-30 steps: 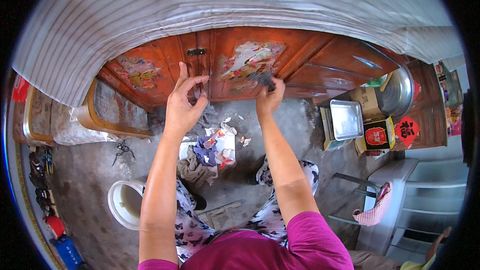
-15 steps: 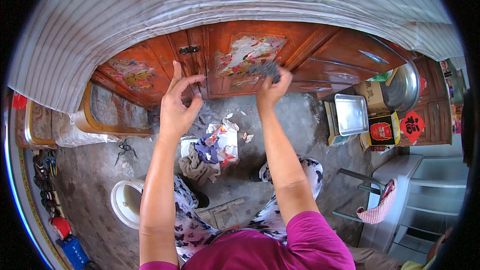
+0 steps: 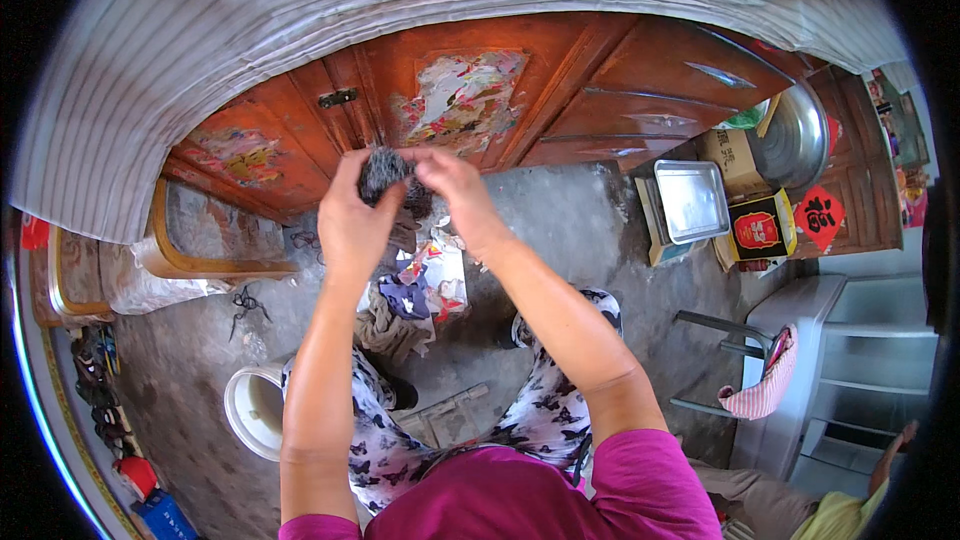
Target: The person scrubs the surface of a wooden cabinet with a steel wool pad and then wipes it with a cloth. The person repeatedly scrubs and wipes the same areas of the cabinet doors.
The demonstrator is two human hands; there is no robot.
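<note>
A grey steel wool pad (image 3: 382, 172) is held up between my two hands in front of the wooden cabinet (image 3: 555, 70). My left hand (image 3: 350, 225) is closed round it, thumb on the near side. The fingers of my right hand (image 3: 458, 198) are bent in against its right side and partly hide it. Behind my hands, the middle door panel carries a patch of torn, half-scraped paper (image 3: 470, 90). A similar patch (image 3: 240, 155) covers the left door. Below lie paper scraps (image 3: 450, 275) and crumpled cloths (image 3: 390, 325) on the floor.
A white bucket (image 3: 255, 410) stands by my left leg. Wood-framed seats (image 3: 225, 265) are at the left. To the right are a metal tray (image 3: 690, 202), boxes (image 3: 757, 230), a big round metal lid (image 3: 792, 135) and a chair (image 3: 730, 350). Another person (image 3: 790, 500) is at lower right.
My right hand has left the door panel with the steel wool pad and moved left to my left hand. My left hand has closed on the pad. The view has shifted slightly.
</note>
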